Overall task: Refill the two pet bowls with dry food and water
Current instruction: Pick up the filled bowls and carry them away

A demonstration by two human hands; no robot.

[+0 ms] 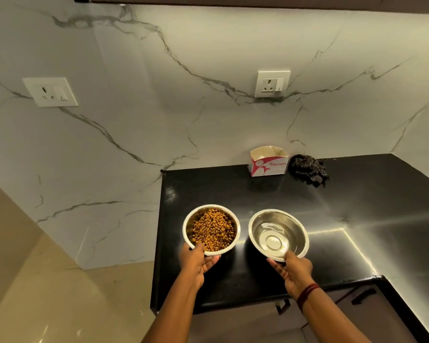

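Note:
Two steel bowls are over the black counter (258, 191), side by side. The left bowl (188, 226) holds brown dry kibble (213, 230). My left hand (198, 262) grips its near rim, thumb inside the edge and fingers underneath. The right bowl (295, 226) holds clear water (274, 240). My right hand (294, 271) grips that bowl's near rim the same way. I cannot tell whether the bowls rest on the counter or hang just above it.
A small open red-and-white carton (269, 165) stands at the back of the counter, with a dark checked cloth (308, 170) beside it. Marble walls with two sockets (50, 92) (273, 83) rise behind. The counter's left edge drops to a beige floor (47, 293). Cabinet handles (362, 295) sit below the front edge.

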